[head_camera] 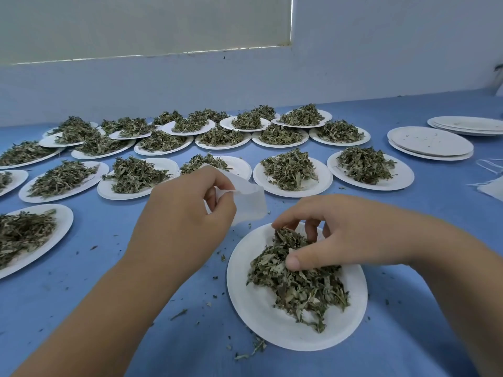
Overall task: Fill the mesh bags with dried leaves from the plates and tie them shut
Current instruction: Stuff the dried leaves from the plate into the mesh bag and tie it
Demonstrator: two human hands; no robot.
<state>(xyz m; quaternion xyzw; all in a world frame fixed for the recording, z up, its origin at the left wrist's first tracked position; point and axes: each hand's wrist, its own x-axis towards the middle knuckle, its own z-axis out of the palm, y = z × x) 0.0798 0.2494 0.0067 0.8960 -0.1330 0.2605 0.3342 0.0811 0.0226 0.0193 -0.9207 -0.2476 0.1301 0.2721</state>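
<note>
White mesh bag (250,197) hangs pinched in the left hand (185,213) above the blue desk (109,281) — just beyond the near plate (253,308). Right hand (340,235) curls its fingers round a clump of dried leaves (299,289) heaped on that plate — more heaped plates (324,183) lie behind.

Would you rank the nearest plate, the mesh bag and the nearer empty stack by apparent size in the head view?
1. nearest plate
2. empty stack
3. mesh bag, partly hidden by the left hand
Nearness enlarges the plate; the plates' true sizes may match.
</note>
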